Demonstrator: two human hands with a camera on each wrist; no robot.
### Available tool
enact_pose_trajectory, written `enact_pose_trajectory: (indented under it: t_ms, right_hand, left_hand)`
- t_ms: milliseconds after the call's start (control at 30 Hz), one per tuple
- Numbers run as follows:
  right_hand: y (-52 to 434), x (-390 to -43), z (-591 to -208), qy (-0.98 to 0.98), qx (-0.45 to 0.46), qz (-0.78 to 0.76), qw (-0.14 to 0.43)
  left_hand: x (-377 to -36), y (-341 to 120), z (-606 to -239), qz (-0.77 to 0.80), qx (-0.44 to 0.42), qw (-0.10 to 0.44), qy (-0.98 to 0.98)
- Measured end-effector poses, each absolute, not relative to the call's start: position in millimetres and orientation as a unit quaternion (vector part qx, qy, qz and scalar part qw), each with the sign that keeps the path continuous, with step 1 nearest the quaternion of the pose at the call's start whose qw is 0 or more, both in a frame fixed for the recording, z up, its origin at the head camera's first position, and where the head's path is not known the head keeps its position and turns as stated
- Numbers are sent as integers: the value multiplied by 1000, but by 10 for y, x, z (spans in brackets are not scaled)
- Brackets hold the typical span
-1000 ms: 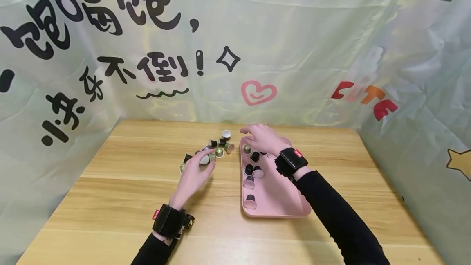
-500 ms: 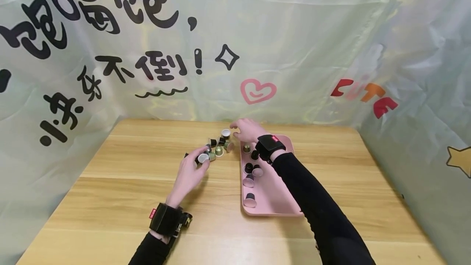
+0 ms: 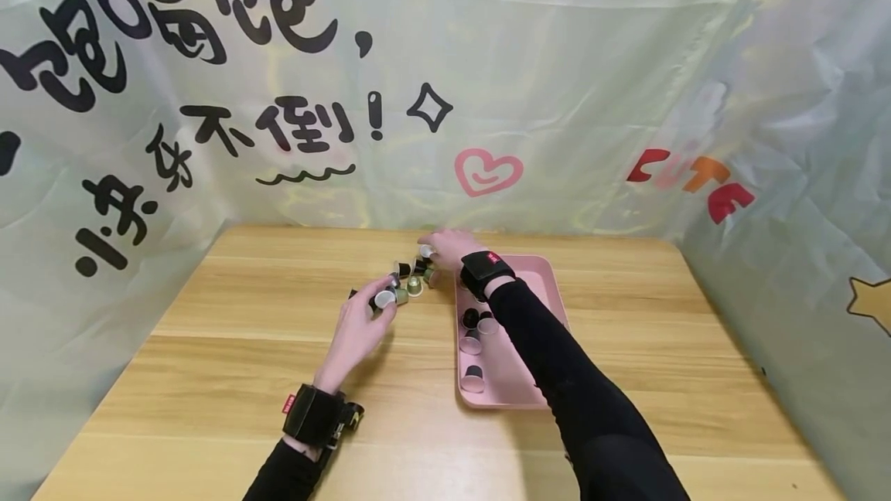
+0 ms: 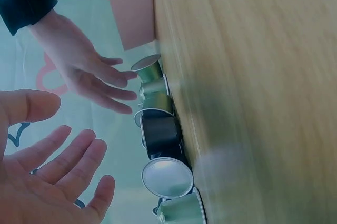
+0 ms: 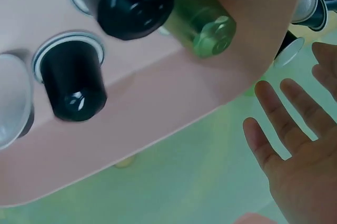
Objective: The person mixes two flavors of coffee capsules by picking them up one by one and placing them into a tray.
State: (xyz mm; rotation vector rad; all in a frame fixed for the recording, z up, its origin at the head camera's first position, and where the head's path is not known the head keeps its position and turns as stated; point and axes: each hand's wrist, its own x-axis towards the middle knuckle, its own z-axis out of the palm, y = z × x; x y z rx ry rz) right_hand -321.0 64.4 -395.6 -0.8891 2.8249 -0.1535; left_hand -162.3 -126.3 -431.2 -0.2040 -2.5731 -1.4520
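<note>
Several small coffee capsules [image 3: 412,275] lie in a loose pile on the wooden table [image 3: 230,362], left of a pink tray [image 3: 536,288]. My left hand [image 3: 376,308] hovers at the pile's near side with fingers spread, close to a foil-lidded capsule [image 3: 384,298]. The left wrist view shows its palm [image 4: 58,182] bare, beside a silver-lidded capsule [image 4: 167,177] and a black one [image 4: 160,132]. My right hand [image 3: 431,246] reaches with straight fingers to the pile's far end, near a white-lidded capsule [image 3: 425,252]. In the right wrist view this hand [image 5: 279,129] holds nothing.
The tray [image 5: 158,108] holds several capsules in a column along its left side, black ones [image 5: 73,84] and a green one [image 5: 202,21] among them. My right forearm [image 3: 557,377] crosses over the tray. A printed cloth backdrop [image 3: 487,83] closes off the table's far and right sides.
My right hand has moved left, from above the tray's far end to the capsule pile on the table. My left hand has stayed almost still by the pile.
</note>
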Motion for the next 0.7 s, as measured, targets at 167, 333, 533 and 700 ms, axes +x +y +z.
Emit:
enact_pose_trajectory:
  t_ms: [167, 333, 533, 700]
  right_hand:
    - [566, -3247, -3965, 949, -303, -20, 89]
    - [519, -3270, -3984, 949, -299, -10, 96]
    - [491, -3282, -4038, 949, -305, 5, 85]
    - [492, -3287, -4068, 948, -302, -13, 97]
  left_hand:
    - [-1623, -1267, -4307, -487, -72, 90, -866]
    - [-1629, -1256, -4310, -488, -75, 89, -865]
    - [-1627, -1258, -4314, -490, -74, 89, -864]
    - [-1634, -1268, -4327, -493, -75, 88, -863]
